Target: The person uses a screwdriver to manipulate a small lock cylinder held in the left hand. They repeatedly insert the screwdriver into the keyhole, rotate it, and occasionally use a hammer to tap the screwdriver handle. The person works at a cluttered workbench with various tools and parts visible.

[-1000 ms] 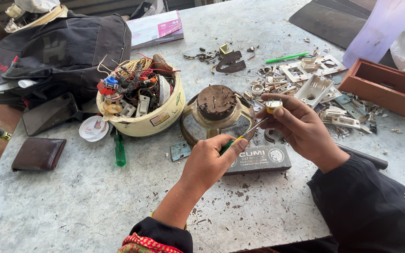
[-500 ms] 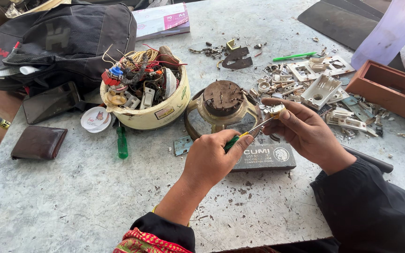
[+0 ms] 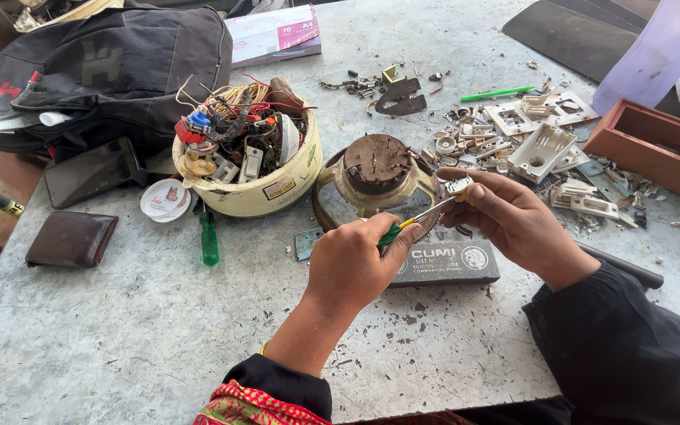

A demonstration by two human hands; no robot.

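Head view shows the left hand (image 3: pixel 352 264) with a closed grip on a green-handled screwdriver (image 3: pixel 415 220), its tip at a small metal part (image 3: pixel 460 186) pinched by the right hand (image 3: pixel 513 220), above the counter (image 3: pixel 120 338) near a round brown device (image 3: pixel 377 165).

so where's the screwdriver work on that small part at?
Done: cannot tell; loose white switch parts already lie scattered on the table. In hand: the left hand holds a green-handled screwdriver, its tip at a small part pinched in the right hand. Left: the part is not yet set down.
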